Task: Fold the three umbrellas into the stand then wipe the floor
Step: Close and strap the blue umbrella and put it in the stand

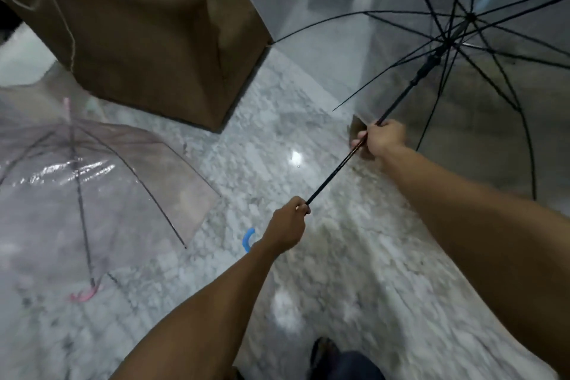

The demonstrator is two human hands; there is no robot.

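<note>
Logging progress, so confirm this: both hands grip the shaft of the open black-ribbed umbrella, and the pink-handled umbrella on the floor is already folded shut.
Not quite. The head view shows the pink-handled umbrella lying open on the floor, not folded. The rest holds: left hand and right hand grip the black-ribbed umbrella shaft.

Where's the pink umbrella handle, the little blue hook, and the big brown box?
pink umbrella handle (84, 294): head view, on its curved hook.
blue hook (248, 239): head view, mid-curve.
brown cardboard box (148, 40): head view, on its front face.

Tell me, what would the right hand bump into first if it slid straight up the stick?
Probably the black runner on the shaft of the open umbrella; the right hand grips that shaft below it.
</note>
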